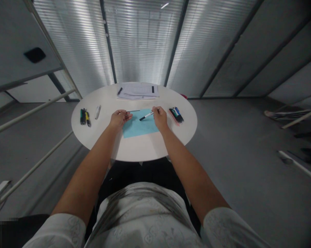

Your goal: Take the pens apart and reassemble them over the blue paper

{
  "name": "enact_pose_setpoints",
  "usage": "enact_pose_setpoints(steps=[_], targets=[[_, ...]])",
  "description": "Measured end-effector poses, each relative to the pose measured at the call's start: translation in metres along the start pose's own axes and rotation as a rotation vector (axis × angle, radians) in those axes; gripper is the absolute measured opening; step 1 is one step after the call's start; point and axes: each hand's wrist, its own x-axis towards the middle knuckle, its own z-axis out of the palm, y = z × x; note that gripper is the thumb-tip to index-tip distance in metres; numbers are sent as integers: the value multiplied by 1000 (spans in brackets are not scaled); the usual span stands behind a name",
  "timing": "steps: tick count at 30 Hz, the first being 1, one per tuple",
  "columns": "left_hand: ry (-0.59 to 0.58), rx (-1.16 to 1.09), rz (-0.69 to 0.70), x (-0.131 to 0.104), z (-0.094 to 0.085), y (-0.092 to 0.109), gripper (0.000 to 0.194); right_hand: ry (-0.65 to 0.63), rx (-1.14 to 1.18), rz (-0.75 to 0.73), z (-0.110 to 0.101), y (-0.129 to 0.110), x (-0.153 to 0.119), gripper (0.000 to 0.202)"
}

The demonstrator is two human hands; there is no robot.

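Note:
My left hand is closed on a thin dark stick, which points to the right above a light blue sheet of paper. What kind of stick it is, I cannot make out. Between the fingers of my right hand is a white pen with a black end. It slants down to the left over the sheet, its black end toward the middle. Whether that end touches the paper is unclear. The sheet lies flat on a round white table.
Papers are stacked at the table's far edge. On the left lie several markers and a white tube-like item. Several pens rest on a pinkish case at right. A pale metal rail runs along the left.

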Motion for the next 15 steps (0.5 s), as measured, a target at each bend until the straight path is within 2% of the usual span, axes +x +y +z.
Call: enact_pose_setpoints(steps=[12, 15], targets=[[-20, 15, -18, -5, 1, 3, 9, 165, 40, 10, -4, 6, 7, 44], [-16, 18, -19, -4, 1, 3, 11, 140, 31, -6, -7, 6, 8, 42]])
